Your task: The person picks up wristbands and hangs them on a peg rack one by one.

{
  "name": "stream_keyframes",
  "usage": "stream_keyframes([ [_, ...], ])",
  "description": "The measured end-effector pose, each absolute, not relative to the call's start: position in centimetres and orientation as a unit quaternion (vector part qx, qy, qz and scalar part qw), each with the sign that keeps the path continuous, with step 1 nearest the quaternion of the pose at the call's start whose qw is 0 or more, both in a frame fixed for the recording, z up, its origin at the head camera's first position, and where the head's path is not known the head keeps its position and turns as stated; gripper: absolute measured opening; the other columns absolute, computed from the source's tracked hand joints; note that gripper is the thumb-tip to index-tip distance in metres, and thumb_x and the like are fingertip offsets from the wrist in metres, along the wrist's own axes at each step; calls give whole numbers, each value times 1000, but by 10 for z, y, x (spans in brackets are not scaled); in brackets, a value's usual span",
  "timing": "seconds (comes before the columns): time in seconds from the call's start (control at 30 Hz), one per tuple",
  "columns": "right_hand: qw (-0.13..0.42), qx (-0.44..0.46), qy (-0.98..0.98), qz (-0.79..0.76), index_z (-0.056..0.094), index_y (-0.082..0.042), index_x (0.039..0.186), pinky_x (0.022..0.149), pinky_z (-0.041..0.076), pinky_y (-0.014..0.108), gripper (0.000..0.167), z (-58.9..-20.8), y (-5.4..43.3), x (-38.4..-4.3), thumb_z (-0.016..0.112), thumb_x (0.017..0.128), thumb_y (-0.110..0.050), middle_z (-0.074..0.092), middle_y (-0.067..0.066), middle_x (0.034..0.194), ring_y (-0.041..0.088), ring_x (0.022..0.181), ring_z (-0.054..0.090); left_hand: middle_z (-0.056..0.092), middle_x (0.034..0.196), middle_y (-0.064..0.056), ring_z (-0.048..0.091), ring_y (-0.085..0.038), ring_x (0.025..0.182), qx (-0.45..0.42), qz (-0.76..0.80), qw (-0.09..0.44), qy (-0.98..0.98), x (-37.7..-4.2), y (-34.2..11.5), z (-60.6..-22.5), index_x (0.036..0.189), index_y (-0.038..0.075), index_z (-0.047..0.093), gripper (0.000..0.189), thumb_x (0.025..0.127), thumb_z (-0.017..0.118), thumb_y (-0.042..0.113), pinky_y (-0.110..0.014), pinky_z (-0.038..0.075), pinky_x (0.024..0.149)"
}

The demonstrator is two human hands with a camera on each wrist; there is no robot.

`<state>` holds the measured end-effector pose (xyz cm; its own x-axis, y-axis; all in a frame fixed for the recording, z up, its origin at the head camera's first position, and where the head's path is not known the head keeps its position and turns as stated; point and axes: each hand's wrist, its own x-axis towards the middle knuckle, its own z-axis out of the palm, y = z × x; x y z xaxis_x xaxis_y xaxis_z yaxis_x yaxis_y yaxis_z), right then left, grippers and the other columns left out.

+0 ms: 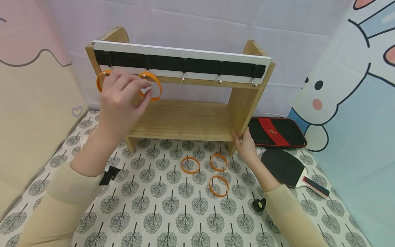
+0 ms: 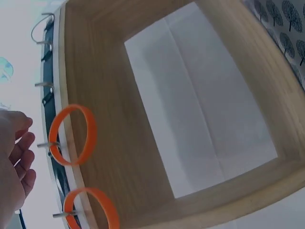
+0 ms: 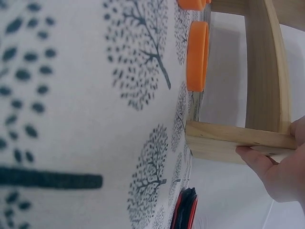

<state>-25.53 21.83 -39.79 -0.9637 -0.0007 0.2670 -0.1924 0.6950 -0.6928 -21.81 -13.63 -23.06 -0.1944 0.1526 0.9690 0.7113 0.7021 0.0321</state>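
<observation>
A wooden shelf [image 1: 185, 120] stands on the cloth with a white and black strip [image 1: 197, 65] of metal hooks along its top front. Two orange rings hang from the leftmost hooks: an outer ring [image 1: 98, 83] and an inner ring [image 1: 159, 85]. My left hand [image 1: 118, 94] is in front of them, fingers loosely bent; the left wrist view shows it apart from the inner ring, holding nothing. With my right hand [image 1: 247, 147] I grip the lower front edge of the shelf's right side panel, thumb at the inner side.
Three orange rings lie on the tree-patterned cloth before the shelf, including a front ring [image 1: 218, 195]. To the right are a table tennis paddle [image 1: 282, 166] and a black tray [image 1: 296, 132] with a red band. Small black items [image 1: 258, 204] lie near the wrists.
</observation>
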Motion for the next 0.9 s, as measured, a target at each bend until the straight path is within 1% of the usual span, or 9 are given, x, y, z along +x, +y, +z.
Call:
stream_keyframes([
  [0.1, 123, 54, -911, 390, 33, 2, 129, 88, 48, 52, 45, -397, 218, -255, 50, 98, -26, 51, 24, 119, 38, 111, 55, 67, 81, -16, 53, -34, 81, -317, -252, 545, -734, -214, -131, -235, 88, -1, 70, 9, 79, 69, -2, -41, 42, 75],
  [0.23, 122, 56, -910, 393, 33, 2, 129, 89, 48, 52, 45, -398, 218, -256, 50, 98, -26, 51, 24, 118, 38, 111, 55, 66, 82, -14, 53, -30, 80, -339, -261, 507, -748, -212, -123, -246, 89, -1, 69, 11, 78, 68, -3, -35, 44, 72],
  [0.4, 120, 54, -912, 389, 33, 3, 128, 86, 48, 52, 45, -399, 219, -256, 50, 98, -27, 50, 23, 116, 38, 109, 55, 67, 88, -13, 58, -27, 84, -372, -246, 454, -772, -212, -112, -274, 93, 0, 69, 14, 79, 71, 1, -33, 49, 78],
  [0.57, 116, 53, -912, 389, 33, 2, 128, 84, 50, 51, 45, -399, 218, -255, 49, 98, -27, 50, 23, 115, 37, 107, 56, 68, 89, -9, 59, -23, 86, -385, -250, 397, -795, -210, -98, -311, 92, 2, 68, 18, 75, 75, 1, -34, 51, 86],
  [0.63, 117, 54, -913, 388, 32, 2, 129, 83, 50, 51, 46, -398, 218, -255, 49, 98, -27, 50, 23, 115, 37, 107, 56, 67, 90, -6, 59, -21, 88, -384, -255, 369, -807, -209, -93, -326, 92, 4, 68, 19, 75, 76, 3, -34, 51, 87],
  [0.73, 118, 54, -912, 388, 32, 3, 130, 83, 50, 52, 47, -398, 219, -255, 49, 98, -27, 50, 24, 116, 38, 107, 56, 67, 92, -6, 59, -21, 91, -382, -262, 317, -828, -208, -87, -346, 93, 4, 68, 19, 76, 76, 6, -36, 50, 91],
  [0.9, 118, 55, -913, 386, 32, 3, 130, 84, 49, 52, 46, -399, 220, -255, 48, 99, -27, 50, 24, 115, 37, 107, 56, 66, 99, -2, 58, -20, 99, -367, -252, 191, -875, -206, -81, -375, 95, 10, 68, 18, 79, 75, 12, -39, 48, 95],
])
